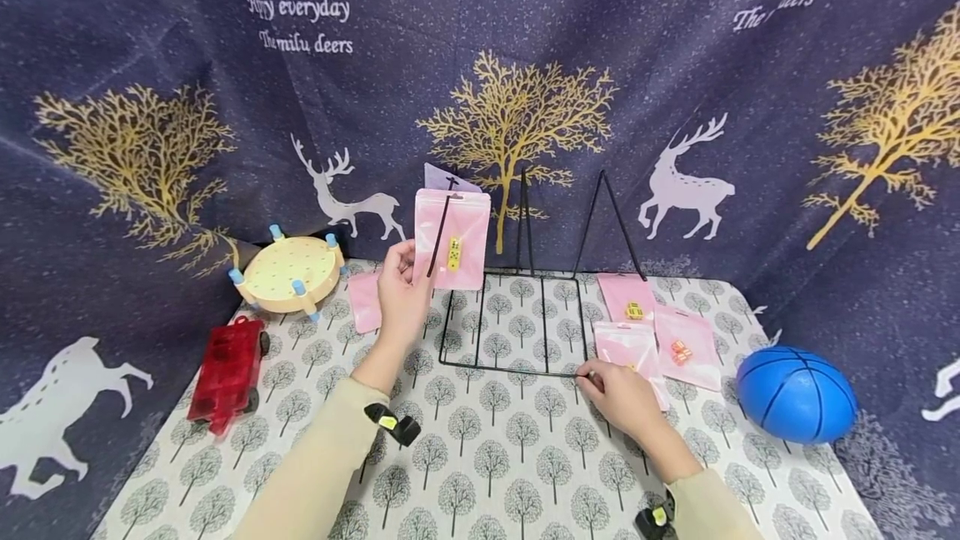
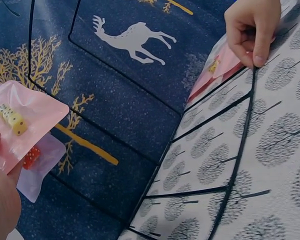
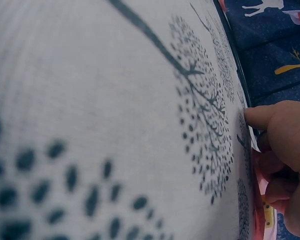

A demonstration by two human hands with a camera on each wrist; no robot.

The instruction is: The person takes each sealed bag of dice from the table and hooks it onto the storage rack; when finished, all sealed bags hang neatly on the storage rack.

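My left hand (image 1: 403,286) holds a pink zip bag (image 1: 468,269) with yellow dice (image 1: 454,254) inside, upright at the left arm of a black wire rack (image 1: 517,372). The arm's dark rod crosses the front of the bag near its hanging hole. Behind it is a purple bag (image 1: 442,177); red dice (image 2: 32,157) show in it in the left wrist view. With thumb and finger, my right hand (image 1: 622,397) pinches the front right corner of the rack's base. Whether the hole is on the rod, I cannot tell.
Right of the rack lie pink bags with dice (image 1: 693,332), one partly under my right hand. Another pink bag (image 1: 365,307) lies left. A blue ball (image 1: 797,395) stands at the right edge, a red toy car (image 1: 227,373) and a round yellow stand (image 1: 288,273) at the left.
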